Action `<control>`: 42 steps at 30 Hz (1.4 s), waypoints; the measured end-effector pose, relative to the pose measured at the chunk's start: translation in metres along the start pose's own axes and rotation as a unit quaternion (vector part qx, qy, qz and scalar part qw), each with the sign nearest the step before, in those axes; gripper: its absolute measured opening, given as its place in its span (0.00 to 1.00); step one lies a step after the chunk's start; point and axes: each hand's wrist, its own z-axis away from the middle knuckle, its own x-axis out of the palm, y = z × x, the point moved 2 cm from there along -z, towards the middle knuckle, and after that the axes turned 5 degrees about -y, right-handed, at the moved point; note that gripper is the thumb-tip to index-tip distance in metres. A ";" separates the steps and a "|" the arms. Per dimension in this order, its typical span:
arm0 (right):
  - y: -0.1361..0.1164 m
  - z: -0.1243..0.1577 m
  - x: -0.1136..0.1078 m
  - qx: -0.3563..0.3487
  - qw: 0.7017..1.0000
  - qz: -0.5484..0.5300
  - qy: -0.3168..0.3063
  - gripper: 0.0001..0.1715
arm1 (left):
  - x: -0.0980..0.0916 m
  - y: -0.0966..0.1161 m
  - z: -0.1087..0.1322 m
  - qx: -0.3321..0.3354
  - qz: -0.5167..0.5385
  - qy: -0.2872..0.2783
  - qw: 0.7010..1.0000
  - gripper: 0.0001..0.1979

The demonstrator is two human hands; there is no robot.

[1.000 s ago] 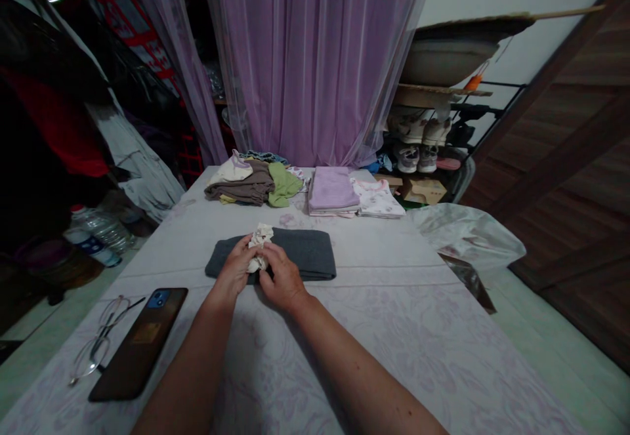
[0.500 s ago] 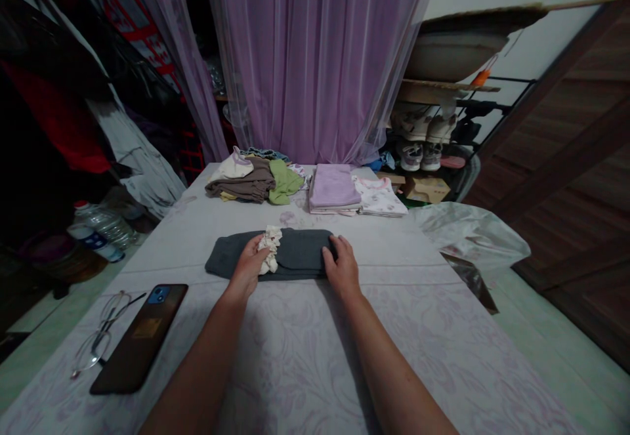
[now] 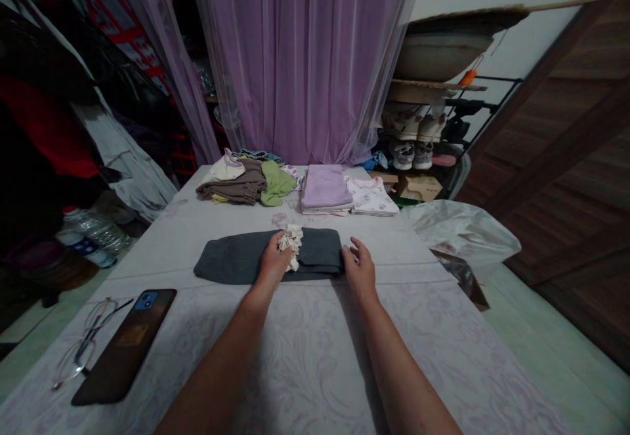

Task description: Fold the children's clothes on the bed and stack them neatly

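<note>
A dark grey folded garment [image 3: 231, 258] lies lengthwise across the bed-like surface in front of me. Cream ruffled fabric [image 3: 291, 245] lies across its middle; whether it is sewn to the grey cloth I cannot tell. My left hand [image 3: 275, 258] is closed on this ruffle, thumb and fingers pinching it. At the garment's right end, my right hand [image 3: 359, 268] has its fingers apart, the thumb side against or just beside the folded edge. Behind are a loose heap of clothes [image 3: 241, 182] and a neat stack topped by a lilac folded cloth [image 3: 325, 186].
A white printed folded garment [image 3: 371, 195] sits right of the stack. At the near left lie a phone [image 3: 128, 346] and eyeglasses [image 3: 81, 346]. A purple curtain [image 3: 295, 61] hangs behind the surface. Clear plastic sheeting [image 3: 462, 231] is at the right edge.
My left hand and the cream ruffle have shifted right along the grey garment. The right hand has moved right, and its fingers have spread. The view has turned slightly.
</note>
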 end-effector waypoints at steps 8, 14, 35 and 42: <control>-0.055 0.012 0.025 -0.224 0.900 0.307 -0.214 0.25 | -0.020 0.001 -0.002 -0.035 -0.035 -0.058 0.997 0.26; -0.039 0.018 0.032 -0.228 0.859 0.374 -0.265 0.24 | -0.026 0.027 0.001 0.114 -0.274 0.006 0.955 0.25; 0.004 0.037 0.000 -0.151 0.965 0.176 -0.125 0.31 | -0.007 0.040 0.025 0.237 -0.515 -0.182 0.803 0.08; 0.006 0.038 -0.006 -0.141 0.968 0.165 -0.126 0.31 | -0.012 0.057 0.033 0.301 -0.536 -0.115 0.780 0.08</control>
